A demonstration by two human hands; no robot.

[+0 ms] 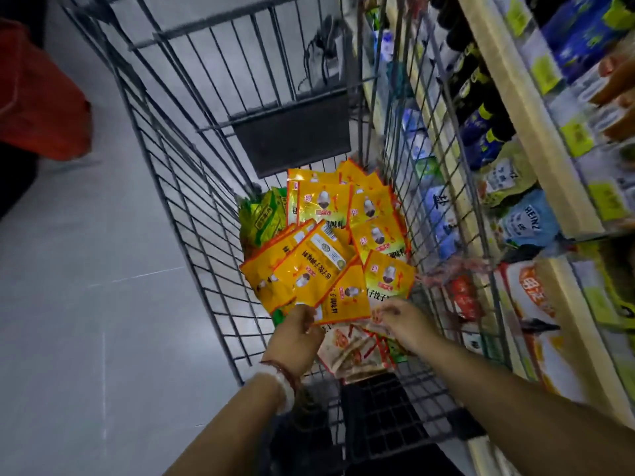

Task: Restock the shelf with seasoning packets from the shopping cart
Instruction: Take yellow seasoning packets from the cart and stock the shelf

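Both hands are down inside the wire shopping cart (192,214). Several yellow seasoning packets (343,228) lie piled on its floor, with green packets (264,218) at the left and pale red-printed packets (350,352) near me. My left hand (297,333) pinches a fanned bunch of yellow packets (309,273) at their lower edge. My right hand (398,321) reaches to the lower right corner of that bunch, fingers curled at the packets' edge; what it grips is hidden. The shelf (536,139) runs along the right of the cart.
The shelf holds dark bottles (481,108), Heinz pouches (525,221) and other bagged goods behind yellow-green price tags. An orange-red item (37,94) shows at the far left over the grey floor (86,269). The cart's black child-seat flap (292,132) hangs at its far end.
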